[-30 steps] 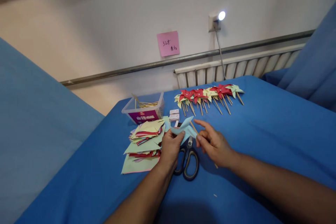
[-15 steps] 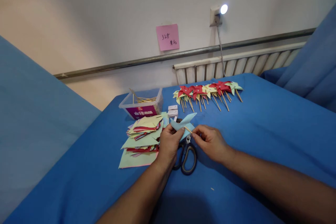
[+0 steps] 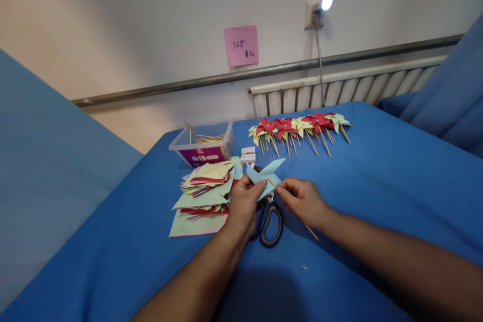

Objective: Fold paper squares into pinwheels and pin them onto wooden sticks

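Observation:
My left hand [image 3: 246, 204] is closed on a light-blue paper pinwheel [image 3: 266, 173], thumb on top near its middle. My right hand [image 3: 304, 203] pinches a thin wooden stick [image 3: 311, 233]; one end lies against the pinwheel beside my left thumb, and the other sticks out below my right hand. Whether stick and paper are joined I cannot tell. Under the hands lie black-handled scissors [image 3: 272, 226], blades mostly hidden. Left of my left hand are stacks of cut coloured paper [image 3: 204, 201].
A clear plastic box [image 3: 202, 148] of wooden sticks stands behind the paper. Two small white boxes [image 3: 248, 155] are beside it. Finished pinwheels [image 3: 302, 128] in red, yellow and green line the back of the blue-covered table [image 3: 377, 201]. A radiator [image 3: 347, 85] is behind.
The stick's lower end now shows below my right hand. The blue pinwheel is turned slightly, its blades more spread. The camera view has shifted a little.

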A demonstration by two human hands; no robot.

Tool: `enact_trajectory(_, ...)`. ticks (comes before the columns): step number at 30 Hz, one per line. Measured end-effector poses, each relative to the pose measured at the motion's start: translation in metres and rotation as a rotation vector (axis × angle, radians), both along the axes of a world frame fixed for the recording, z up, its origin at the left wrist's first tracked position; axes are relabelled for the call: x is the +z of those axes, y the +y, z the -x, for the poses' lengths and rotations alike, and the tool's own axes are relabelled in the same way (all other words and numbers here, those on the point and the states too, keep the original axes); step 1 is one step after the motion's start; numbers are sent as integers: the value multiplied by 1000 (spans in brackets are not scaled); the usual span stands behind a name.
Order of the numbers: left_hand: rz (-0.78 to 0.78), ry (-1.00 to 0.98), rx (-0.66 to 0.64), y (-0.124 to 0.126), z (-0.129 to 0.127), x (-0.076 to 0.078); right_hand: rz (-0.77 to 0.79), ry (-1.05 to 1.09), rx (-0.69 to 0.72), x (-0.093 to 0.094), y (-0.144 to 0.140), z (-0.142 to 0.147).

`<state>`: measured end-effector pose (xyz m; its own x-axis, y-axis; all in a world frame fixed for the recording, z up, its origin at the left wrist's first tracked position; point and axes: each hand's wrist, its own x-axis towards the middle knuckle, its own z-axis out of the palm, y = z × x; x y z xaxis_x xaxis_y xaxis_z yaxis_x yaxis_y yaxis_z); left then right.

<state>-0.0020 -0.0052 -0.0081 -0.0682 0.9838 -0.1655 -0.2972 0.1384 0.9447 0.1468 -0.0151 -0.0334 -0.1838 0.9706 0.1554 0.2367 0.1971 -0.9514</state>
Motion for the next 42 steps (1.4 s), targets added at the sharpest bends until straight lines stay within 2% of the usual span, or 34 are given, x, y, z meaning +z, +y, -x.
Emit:
enact_trajectory(9,-19,3,5,-2,-2,4,23,-2,31,1,0,-1)
enact_trajectory(19,-49,72,14,0,0,0,69,26,54,1,1,-1)
enact_trajectory(30,-52,84,20,-1,-1,1,207,212,75,9,0,3)
enact_trajectory(42,-72,110,48,0,-1,2,196,209,62,10,-1,2)
